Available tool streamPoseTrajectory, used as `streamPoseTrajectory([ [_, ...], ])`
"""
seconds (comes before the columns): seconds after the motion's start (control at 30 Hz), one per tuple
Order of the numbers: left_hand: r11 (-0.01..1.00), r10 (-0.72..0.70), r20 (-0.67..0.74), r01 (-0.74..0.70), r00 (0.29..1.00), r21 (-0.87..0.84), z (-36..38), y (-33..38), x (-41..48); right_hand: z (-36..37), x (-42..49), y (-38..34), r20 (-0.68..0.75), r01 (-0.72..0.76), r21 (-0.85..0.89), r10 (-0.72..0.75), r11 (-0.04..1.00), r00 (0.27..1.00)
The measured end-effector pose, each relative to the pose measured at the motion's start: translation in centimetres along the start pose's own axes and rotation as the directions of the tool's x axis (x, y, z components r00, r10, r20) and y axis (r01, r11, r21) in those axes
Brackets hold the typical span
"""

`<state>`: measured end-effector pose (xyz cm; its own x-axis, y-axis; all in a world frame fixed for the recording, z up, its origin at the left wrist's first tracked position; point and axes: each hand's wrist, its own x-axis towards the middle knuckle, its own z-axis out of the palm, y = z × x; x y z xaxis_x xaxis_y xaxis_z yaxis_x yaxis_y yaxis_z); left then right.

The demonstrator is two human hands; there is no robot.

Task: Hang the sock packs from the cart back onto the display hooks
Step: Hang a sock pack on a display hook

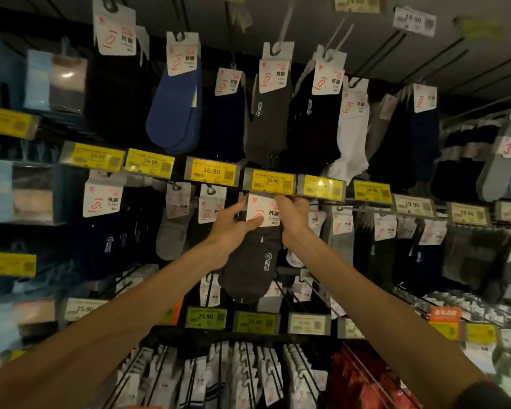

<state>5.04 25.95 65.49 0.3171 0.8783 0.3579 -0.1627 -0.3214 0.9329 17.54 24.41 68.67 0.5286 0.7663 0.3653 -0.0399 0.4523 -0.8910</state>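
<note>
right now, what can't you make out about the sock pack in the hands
Head view only:
1. Hook for the sock pack: hidden behind the yellow price tag and the right hand, so whether the pack is hung cannot be told.
2. Left hand: only its thumb shows on the card; the fingers are behind the pack.
3. Small print on the card: too small and blurred.
4. Cart: outside the frame.

Dim shop light; grey back panel [469,63]; rows of yellow price labels [211,171]; boxed goods [53,81] far left.

Yellow price tags [211,171], an orange sign [444,313]
</note>
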Motion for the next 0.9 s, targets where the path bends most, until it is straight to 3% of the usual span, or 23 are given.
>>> streamPoseTrajectory([
  [0.23, 0.997, 0.002, -0.005, -0.001, 1.0, 0.073, -0.8, -1.1, 1.1, -0.2, 1.2, 0.4, 0.058, 0.002, -0.082, 0.003, 0.997, 0.998],
  [0.33, 0.989, 0.004, 0.014, -0.006, 1.0, 0.148, -0.7, -1.8, 1.4, -0.7, 1.0, 1.4, 0.067, 0.146, -0.253, -0.134, 0.956, 0.989],
  [0.4, 0.969, 0.018, 0.039, -0.027, 0.999, 0.245, -0.6, -2.4, 1.5, -1.5, 0.4, 2.7, 0.148, 0.339, -0.44, -0.306, 0.831, 0.941],
  [0.43, 0.953, 0.027, 0.057, -0.043, 0.998, 0.3, -0.6, -2.8, 1.5, -2.1, -0.1, 3.5, 0.214, 0.448, -0.536, -0.399, 0.715, 0.892],
  [0.53, 0.912, -0.01, 0.075, -0.022, 0.997, 0.41, -0.8, -4.1, 1.2, -3.9, -1.3, 5.8, 0.446, 0.678, -0.709, -0.622, 0.192, 0.643],
  [0.6, 0.902, -0.031, 0.061, 0.002, 0.998, 0.432, -1.3, -5.2, 1.2, -4.3, -1.6, 6.9, 0.572, 0.716, -0.698, -0.611, -0.012, 0.547],
  [0.67, 0.876, -0.034, 0.07, -0.004, 0.997, 0.482, -1.9, -5.8, 1.5, -4.1, -1.5, 7.6, 0.625, 0.725, -0.687, -0.557, -0.06, 0.546],
  [0.9, 0.766, 0.01, 0.154, -0.106, 0.988, 0.634, -2.4, -6.0, 3.1, -2.7, 1.1, 8.5, 0.639, 0.659, -0.746, -0.382, -0.095, 0.668],
])
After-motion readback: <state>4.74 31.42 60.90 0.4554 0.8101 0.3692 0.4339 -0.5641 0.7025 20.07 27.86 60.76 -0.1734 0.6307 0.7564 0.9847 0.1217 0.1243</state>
